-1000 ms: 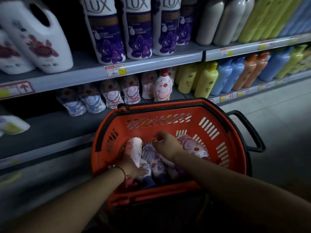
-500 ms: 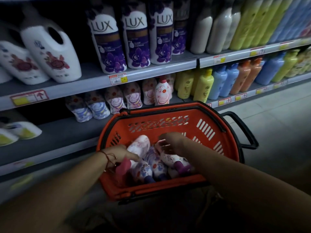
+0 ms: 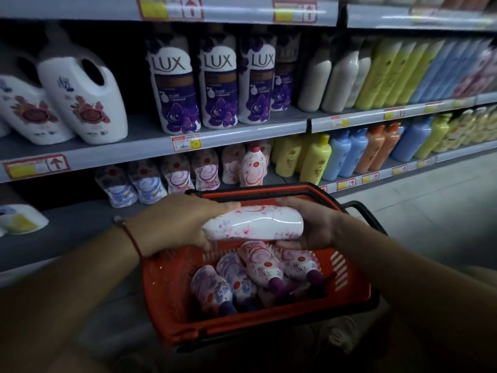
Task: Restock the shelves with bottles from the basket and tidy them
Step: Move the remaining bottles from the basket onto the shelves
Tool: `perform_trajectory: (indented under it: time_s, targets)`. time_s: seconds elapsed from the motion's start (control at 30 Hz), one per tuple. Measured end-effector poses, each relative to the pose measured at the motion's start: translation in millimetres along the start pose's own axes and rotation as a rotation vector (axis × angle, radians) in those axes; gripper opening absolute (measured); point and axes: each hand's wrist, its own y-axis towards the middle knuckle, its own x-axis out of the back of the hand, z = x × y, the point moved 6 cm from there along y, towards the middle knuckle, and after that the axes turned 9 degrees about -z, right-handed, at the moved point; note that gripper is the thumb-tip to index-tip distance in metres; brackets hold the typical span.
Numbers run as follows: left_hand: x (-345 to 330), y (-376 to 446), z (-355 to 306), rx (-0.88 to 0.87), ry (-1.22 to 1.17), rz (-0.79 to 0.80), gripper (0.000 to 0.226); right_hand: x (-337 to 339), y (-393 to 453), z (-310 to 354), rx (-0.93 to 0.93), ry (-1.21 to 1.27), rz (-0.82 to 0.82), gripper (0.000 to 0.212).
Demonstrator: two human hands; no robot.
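Observation:
A white bottle with pink flowers (image 3: 255, 223) lies sideways above the red basket (image 3: 172, 292). My left hand (image 3: 174, 222) grips its left end and my right hand (image 3: 312, 224) grips its right end. Several floral bottles with purple caps (image 3: 258, 273) lie in the basket below. On the lower shelf (image 3: 70, 224) behind the basket stands a row of similar floral bottles (image 3: 177, 176), one with a red cap (image 3: 254, 165).
The middle shelf holds white jugs (image 3: 83, 100), purple LUX bottles (image 3: 174, 87) and cream, yellow and blue bottles (image 3: 390, 74). Yellow, blue and orange bottles (image 3: 347, 154) fill the lower shelf on the right. The basket's black handle (image 3: 368, 214) sticks out right over the floor (image 3: 430, 205).
Both hands have come up out of the basket with the white floral bottle held sideways between them. The view has tilted upward along the shelves.

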Motion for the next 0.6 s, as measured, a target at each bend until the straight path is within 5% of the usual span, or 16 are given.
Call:
perform_trajectory:
  time_s: [0.17,0.37,0.5,0.6]
  targets:
    - [-16,8,33,0.049,-0.008,-0.267,0.093,-19,8,-6,0.025,0.175,0.072,0.04]
    - [-20,9,71,0.416,-0.007,-0.488,0.098,-47,0,4,0.127,0.363,0.099,0.04]
    - [-20,-3,83,0.653,-0.289,-0.688,0.095,-62,1,3,0.171,0.467,0.112,0.046]
    - [-41,-5,85,0.809,-0.736,-0.689,0.105,-71,-2,-1,0.157,0.535,0.114,0.037]
